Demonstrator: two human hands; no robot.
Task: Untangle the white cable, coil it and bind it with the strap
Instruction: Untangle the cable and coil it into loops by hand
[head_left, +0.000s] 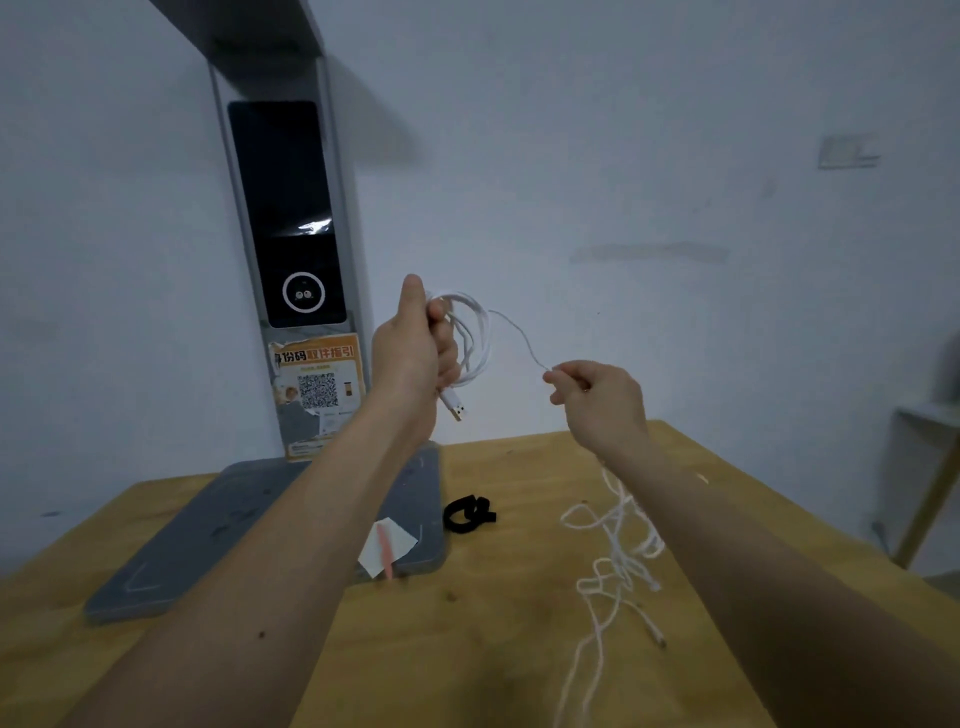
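Left hand (410, 353) grips a few loops of the white cable (475, 332); right hand (597, 395) pinches the loose part. Coiling looks half done. Next, wind more from the table (493, 623), then use the strap (467, 514).

Left hand (410, 353) grips coiled white cable (475, 332) (right hand (597, 395) pinches strand).

Left hand (415, 347) raised, fist closed, thumb up, right hand (597, 397) pinching, both forearms outstretched
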